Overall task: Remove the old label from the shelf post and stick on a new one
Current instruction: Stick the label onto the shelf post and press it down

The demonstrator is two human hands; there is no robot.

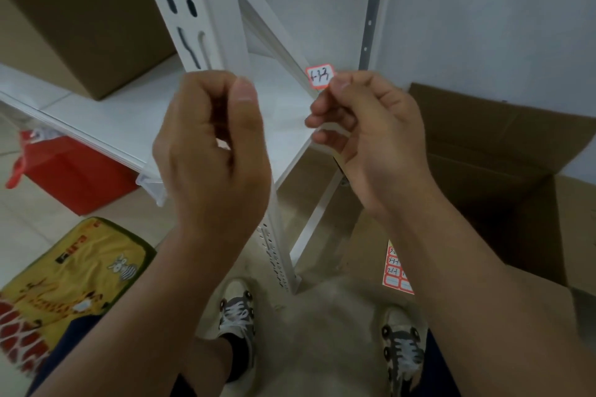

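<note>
In the head view, two bare forearms reach up from the bottom corners, nearest the camera. The left hand [213, 145] is raised in front of the white shelf post [206, 19], its fingers curled in toward the thumb; motion blur hides the fingertips, so whether this grip holds anything cannot be told. The right hand [371, 129] pinches a small red-bordered label [319, 76] between thumb and forefinger at its lower right edge. The label carries handwritten dark marks, and it stands up above the fingers, just beside the shelf's diagonal brace [274, 32] and over the white shelf board [129, 113].

A sheet of red-bordered labels [395, 271] lies on the floor below the right forearm, beside an open cardboard box [503, 151]. A closed cardboard box [80, 16] sits on the shelf board at upper left. Lower left are a red bag [74, 174] and a yellow cartoon-print bag [80, 271]. Two sneakers [237, 309] stand on the floor.
</note>
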